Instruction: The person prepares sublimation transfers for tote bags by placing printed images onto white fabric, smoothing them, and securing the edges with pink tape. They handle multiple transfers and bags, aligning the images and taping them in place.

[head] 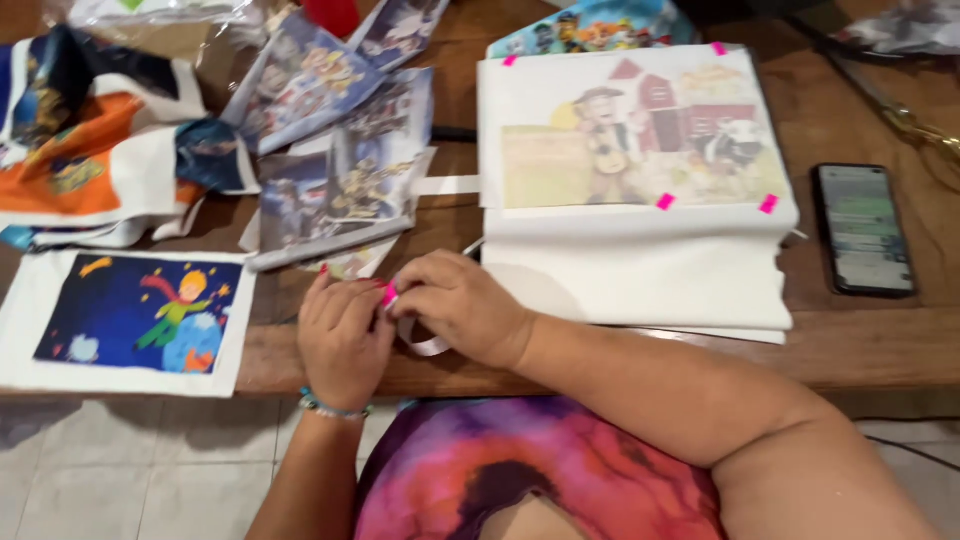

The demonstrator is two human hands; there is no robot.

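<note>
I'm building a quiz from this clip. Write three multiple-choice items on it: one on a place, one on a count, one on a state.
1. Where does the smartphone lie?
A. right of the white fabric stack
B. on the blue picture panel
C. on the floor

2. How many pink tabs show on the farm picture?
A. one
B. four
C. seven

3. What are the left hand and right hand doing?
A. resting apart, flat on the table
B. meeting over a small pink piece and a white strip
C. holding the phone

Answers:
1 A, the phone lies on bare wood right of the white fabric stack.
2 B, two tabs at the top corners, two at the bottom edge.
3 B, the fingertips meet at the pink piece, with the white strip looping below.
</note>
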